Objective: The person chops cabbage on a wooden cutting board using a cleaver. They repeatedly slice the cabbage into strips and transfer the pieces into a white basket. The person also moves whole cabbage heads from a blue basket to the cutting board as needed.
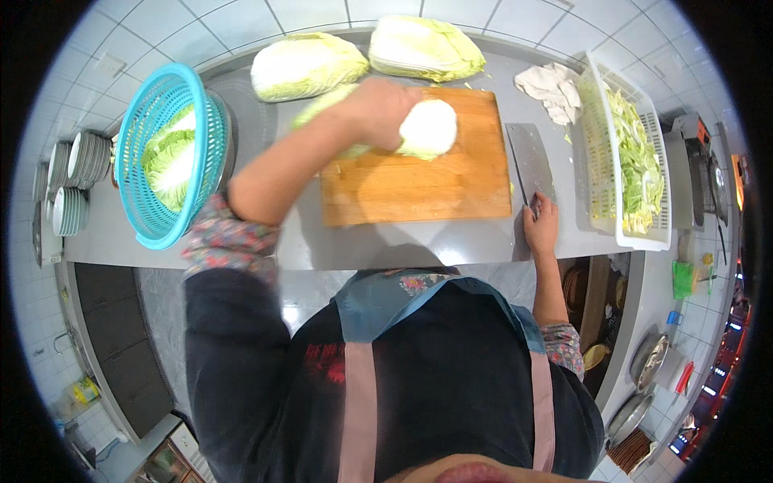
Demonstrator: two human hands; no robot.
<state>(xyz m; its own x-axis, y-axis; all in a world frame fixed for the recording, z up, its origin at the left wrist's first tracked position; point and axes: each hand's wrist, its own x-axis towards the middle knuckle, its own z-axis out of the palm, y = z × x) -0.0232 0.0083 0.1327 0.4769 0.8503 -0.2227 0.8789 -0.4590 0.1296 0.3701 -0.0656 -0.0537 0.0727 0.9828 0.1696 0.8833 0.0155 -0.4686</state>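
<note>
My left hand grips a Chinese cabbage at the upper part of the wooden cutting board. The cabbage's pale, round base faces right, and its leafy part is mostly hidden behind my hand and forearm. Right of the board, a cleaver lies flat on the grey counter with its broad blade pointing away from me. My right hand is closed around its handle, close to the counter's front edge.
Two whole Chinese cabbages lie behind the board by the tiled wall. A blue plastic colander with cabbage inside stands at left, near stacked plates. At right are a crumpled cloth and a white basket of cut cabbage.
</note>
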